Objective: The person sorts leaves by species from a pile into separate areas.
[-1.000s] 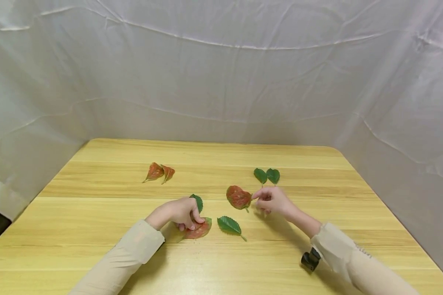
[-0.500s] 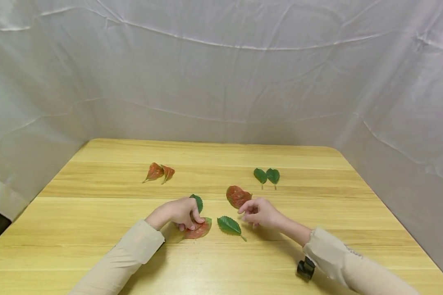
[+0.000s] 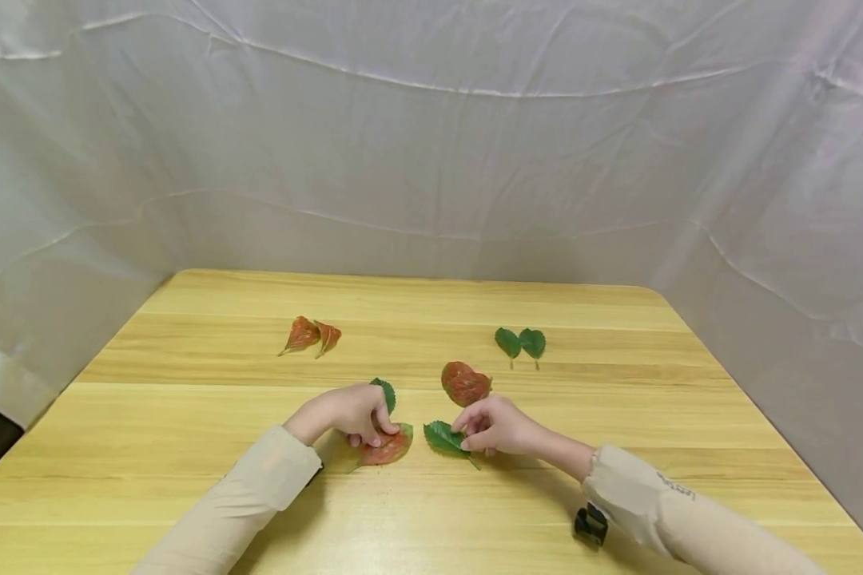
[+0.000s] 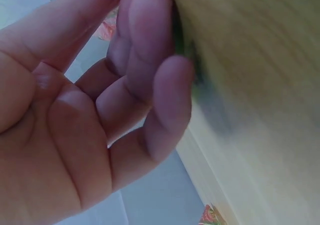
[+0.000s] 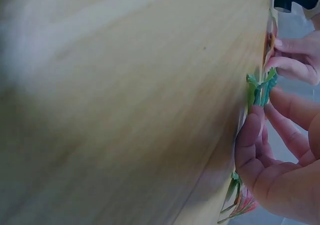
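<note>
My left hand [image 3: 355,411] pinches a red leaf with green edges [image 3: 391,452] low over the table, its thumb and forefinger at the leaf's upper side. Just behind that hand, a green leaf [image 3: 387,394] is partly hidden. To the right, my right hand [image 3: 505,427] has thumb and forefinger on a toothed green leaf [image 3: 439,437], covering its right part; the stem pokes out below. In the right wrist view, the green leaf [image 5: 270,84] shows between the fingertips. The left wrist view shows the left hand [image 4: 95,110] with its other fingers curled near the tabletop.
Overlapping red leaves [image 3: 466,385] lie just beyond the right hand. Farther back are two green leaves [image 3: 520,342] at right and two curled red leaves [image 3: 309,335] at left. A grey-white sheet [image 3: 431,160] hangs around the wooden table [image 3: 431,519].
My right hand has moved left and toward me, from beside the overlapping red leaves to the green leaf in front. The left hand has stayed in place on its red leaf.
</note>
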Demonstrator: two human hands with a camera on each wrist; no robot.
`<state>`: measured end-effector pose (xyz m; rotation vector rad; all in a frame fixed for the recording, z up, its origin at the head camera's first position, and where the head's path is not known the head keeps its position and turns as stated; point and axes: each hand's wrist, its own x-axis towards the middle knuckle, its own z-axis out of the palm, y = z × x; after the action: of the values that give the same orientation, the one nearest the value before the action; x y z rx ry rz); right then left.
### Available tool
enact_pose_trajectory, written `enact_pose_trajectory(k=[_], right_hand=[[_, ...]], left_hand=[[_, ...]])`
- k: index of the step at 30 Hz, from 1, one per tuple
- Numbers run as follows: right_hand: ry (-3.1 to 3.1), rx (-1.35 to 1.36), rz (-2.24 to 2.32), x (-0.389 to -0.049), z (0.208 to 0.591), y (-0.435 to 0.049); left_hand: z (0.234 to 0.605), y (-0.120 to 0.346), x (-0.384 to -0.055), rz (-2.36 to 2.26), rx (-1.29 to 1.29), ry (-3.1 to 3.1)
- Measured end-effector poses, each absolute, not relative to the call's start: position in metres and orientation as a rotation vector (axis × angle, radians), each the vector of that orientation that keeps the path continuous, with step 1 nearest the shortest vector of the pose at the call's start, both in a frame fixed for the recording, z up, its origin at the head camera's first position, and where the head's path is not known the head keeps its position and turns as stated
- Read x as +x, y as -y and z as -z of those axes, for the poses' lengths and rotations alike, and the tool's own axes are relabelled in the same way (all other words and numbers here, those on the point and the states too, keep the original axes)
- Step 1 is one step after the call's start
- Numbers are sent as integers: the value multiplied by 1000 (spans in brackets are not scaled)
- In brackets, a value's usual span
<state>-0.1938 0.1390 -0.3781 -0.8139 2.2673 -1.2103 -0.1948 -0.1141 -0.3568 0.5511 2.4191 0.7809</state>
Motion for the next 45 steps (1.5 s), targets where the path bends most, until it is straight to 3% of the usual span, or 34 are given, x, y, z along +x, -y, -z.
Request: enact_pose_trajectory(k=[22, 45], right_hand=[[-2312, -844, 1121, -198, 384, -136], [-2334, -860, 1101, -195, 381, -133]], left_hand=[[353, 115, -197, -725, 643, -2390], [348, 115, -217, -841, 982, -2466]])
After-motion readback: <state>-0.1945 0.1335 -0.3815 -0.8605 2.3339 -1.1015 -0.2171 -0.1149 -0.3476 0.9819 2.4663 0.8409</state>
